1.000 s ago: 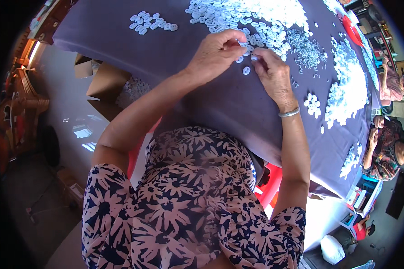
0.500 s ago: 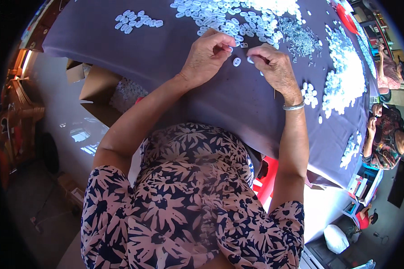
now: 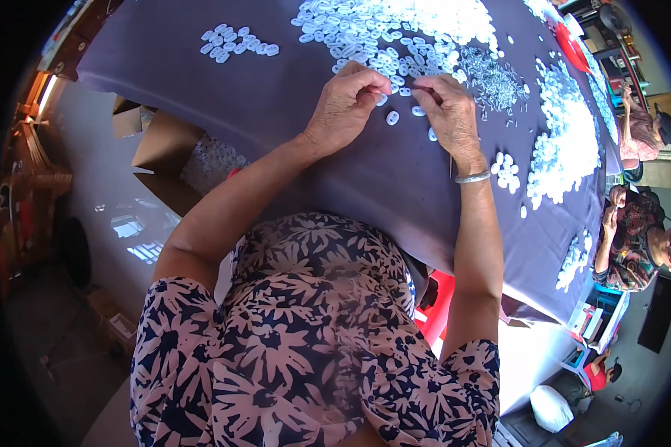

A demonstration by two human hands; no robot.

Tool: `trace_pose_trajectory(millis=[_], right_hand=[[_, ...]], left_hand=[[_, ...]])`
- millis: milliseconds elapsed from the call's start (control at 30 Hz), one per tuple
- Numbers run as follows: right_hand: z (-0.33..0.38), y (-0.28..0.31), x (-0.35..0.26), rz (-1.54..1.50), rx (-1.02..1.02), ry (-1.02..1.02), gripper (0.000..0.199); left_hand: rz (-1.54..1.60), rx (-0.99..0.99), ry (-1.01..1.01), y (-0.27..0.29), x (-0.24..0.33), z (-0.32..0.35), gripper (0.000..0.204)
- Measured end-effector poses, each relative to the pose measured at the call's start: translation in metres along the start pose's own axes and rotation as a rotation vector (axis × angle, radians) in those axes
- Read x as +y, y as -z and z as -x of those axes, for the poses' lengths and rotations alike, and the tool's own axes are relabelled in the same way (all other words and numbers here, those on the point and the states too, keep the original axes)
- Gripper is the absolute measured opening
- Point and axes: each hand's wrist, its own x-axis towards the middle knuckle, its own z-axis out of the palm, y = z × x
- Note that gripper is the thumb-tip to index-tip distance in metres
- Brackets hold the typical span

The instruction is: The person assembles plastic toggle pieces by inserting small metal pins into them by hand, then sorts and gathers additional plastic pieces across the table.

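My left hand (image 3: 343, 110) is closed in a pinch on a small white oval plastic piece (image 3: 381, 98), just above the dark cloth. Close beside it on the right, my right hand (image 3: 450, 118) has its thumb and fingers pressed together; whatever is between them is hidden or too small to name. Between and below the hands lie a loose white oval piece with two dark marks (image 3: 392, 118) and another white piece (image 3: 418, 111). One more white piece (image 3: 433, 134) is partly covered by my right hand. Beyond the fingertips spreads a big heap of similar white ovals (image 3: 335, 26).
Thin metallic pins (image 3: 492, 82) lie piled right of the heap. A second white heap (image 3: 566, 141) and small clusters dot the dark tablecloth (image 3: 395, 186). A red object (image 3: 572, 48) stands farther right. An open cardboard box (image 3: 164, 145) sits below the left edge. Other people (image 3: 637, 238) are at the right.
My right hand has shifted left and slightly forward, nearer my left hand. My left hand keeps its pinch on the white piece. The whole view has tilted a little.
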Motion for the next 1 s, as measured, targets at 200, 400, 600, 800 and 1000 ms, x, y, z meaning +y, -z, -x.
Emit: trace_pose_trajectory(millis=[200, 400, 600, 800, 1000], right_hand=[[-0.005, -0.01, -0.005, 0.028, -0.077, -0.017, 0.014], [0.002, -0.011, -0.012, -0.186, -0.051, -0.105, 0.009], [0.008, -0.01, -0.019, -0.496, -0.042, -0.168, 0.007], [0.01, -0.005, -0.027, -0.633, -0.121, -0.2, 0.005], [0.01, 0.005, -0.029, -0.806, -0.177, -0.223, 0.005]], left_hand=[[0.288, 0.003, 0.26, 0.002, 0.007, 0.001, 0.022], [0.091, 0.043, 0.03, -0.005, 0.001, 0.002, 0.037], [0.164, -0.055, 0.056, -0.005, 0.005, 0.002, 0.042], [0.326, -0.109, 0.196, 0.003, 0.009, -0.001, 0.04], [0.525, -0.182, 0.337, 0.01, 0.017, -0.006, 0.032]])
